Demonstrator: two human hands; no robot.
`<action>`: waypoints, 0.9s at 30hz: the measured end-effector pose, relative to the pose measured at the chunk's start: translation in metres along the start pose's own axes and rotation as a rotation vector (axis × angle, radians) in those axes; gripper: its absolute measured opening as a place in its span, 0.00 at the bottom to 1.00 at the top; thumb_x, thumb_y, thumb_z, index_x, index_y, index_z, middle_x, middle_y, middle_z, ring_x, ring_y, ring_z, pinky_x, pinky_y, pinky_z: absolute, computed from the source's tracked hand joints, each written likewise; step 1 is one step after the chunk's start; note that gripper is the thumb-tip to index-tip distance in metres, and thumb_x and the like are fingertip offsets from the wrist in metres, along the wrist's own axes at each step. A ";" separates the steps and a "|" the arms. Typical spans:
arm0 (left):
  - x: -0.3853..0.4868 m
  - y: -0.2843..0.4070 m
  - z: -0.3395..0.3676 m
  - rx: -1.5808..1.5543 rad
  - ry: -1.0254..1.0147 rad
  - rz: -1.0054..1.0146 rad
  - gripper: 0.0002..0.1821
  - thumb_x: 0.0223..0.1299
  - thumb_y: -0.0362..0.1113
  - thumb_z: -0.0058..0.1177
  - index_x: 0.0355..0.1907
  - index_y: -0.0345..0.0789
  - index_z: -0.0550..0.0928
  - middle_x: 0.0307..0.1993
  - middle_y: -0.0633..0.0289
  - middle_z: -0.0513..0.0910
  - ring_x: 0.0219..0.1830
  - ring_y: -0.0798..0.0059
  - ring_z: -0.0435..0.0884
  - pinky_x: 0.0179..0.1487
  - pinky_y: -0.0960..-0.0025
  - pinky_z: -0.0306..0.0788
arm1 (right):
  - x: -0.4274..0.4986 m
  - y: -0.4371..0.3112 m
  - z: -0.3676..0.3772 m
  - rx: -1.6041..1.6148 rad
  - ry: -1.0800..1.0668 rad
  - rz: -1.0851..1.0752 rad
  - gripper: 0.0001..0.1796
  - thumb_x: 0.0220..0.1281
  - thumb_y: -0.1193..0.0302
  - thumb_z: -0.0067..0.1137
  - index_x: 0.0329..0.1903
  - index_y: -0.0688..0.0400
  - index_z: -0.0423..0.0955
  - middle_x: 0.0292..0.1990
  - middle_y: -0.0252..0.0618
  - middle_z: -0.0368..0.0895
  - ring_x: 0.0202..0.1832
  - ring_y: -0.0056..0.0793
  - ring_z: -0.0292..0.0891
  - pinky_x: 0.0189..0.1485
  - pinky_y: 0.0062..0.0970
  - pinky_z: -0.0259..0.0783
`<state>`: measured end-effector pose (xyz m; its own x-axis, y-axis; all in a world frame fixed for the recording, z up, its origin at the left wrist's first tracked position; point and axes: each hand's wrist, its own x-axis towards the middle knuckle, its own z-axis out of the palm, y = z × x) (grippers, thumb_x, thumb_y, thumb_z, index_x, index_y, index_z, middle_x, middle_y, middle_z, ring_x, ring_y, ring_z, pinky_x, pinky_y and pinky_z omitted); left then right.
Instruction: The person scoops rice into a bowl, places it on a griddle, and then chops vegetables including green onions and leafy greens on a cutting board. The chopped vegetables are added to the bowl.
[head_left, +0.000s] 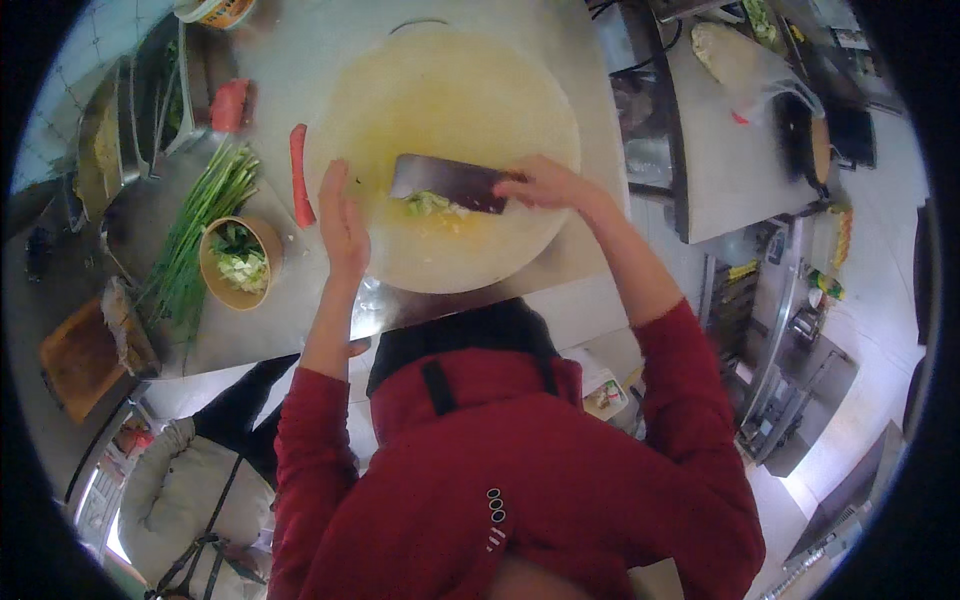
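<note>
A cleaver (442, 178) lies nearly level over the large round cutting board (450, 97), my right hand (541, 182) gripping its right end. Chopped pale green vegetable (429, 202) sits along the blade's near edge, with small bits scattered towards me. My left hand (343, 225) is held at the board's left edge, fingers extended and holding nothing. Just left of it, a long red strip (300, 176), its material unclear, lies on the metal table. A paper bowl (240, 262) with chopped white and green vegetables stands farther left.
Long green stalks (199, 214), perhaps scallions, lie behind and beside the bowl. A red block (230, 105) rests near metal containers (187, 97) at the back left. Another person (195, 495) is close by at lower left. A second metal table (742, 165) stands to the right.
</note>
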<state>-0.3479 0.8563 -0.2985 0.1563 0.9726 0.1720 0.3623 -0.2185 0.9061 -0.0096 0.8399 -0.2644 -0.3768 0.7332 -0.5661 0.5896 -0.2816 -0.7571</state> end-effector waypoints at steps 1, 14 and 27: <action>-0.004 0.003 0.004 0.065 -0.067 0.015 0.25 0.67 0.26 0.39 0.68 0.30 0.69 0.68 0.48 0.68 0.72 0.54 0.63 0.74 0.59 0.55 | -0.023 0.001 0.021 0.062 0.117 0.037 0.18 0.68 0.58 0.58 0.33 0.63 0.78 0.18 0.36 0.75 0.19 0.29 0.71 0.27 0.31 0.69; -0.020 0.030 0.050 0.084 0.027 -0.011 0.19 0.68 0.30 0.47 0.60 0.31 0.77 0.66 0.48 0.72 0.71 0.53 0.66 0.73 0.59 0.57 | 0.001 -0.089 0.229 0.793 0.585 0.274 0.17 0.74 0.61 0.49 0.36 0.64 0.74 0.17 0.37 0.75 0.11 0.25 0.67 0.16 0.28 0.65; -0.006 -0.044 -0.177 0.803 0.396 -0.060 0.14 0.64 0.24 0.52 0.52 0.30 0.83 0.59 0.50 0.80 0.70 0.53 0.68 0.70 0.59 0.62 | 0.081 -0.210 0.200 0.440 0.449 -0.061 0.20 0.72 0.58 0.53 0.31 0.61 0.69 0.18 0.34 0.73 0.15 0.23 0.67 0.17 0.27 0.64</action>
<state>-0.5277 0.8738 -0.2710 -0.1579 0.9077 0.3887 0.9166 -0.0116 0.3996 -0.3068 0.8343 -0.2161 -0.0069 0.9174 -0.3980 0.1910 -0.3894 -0.9010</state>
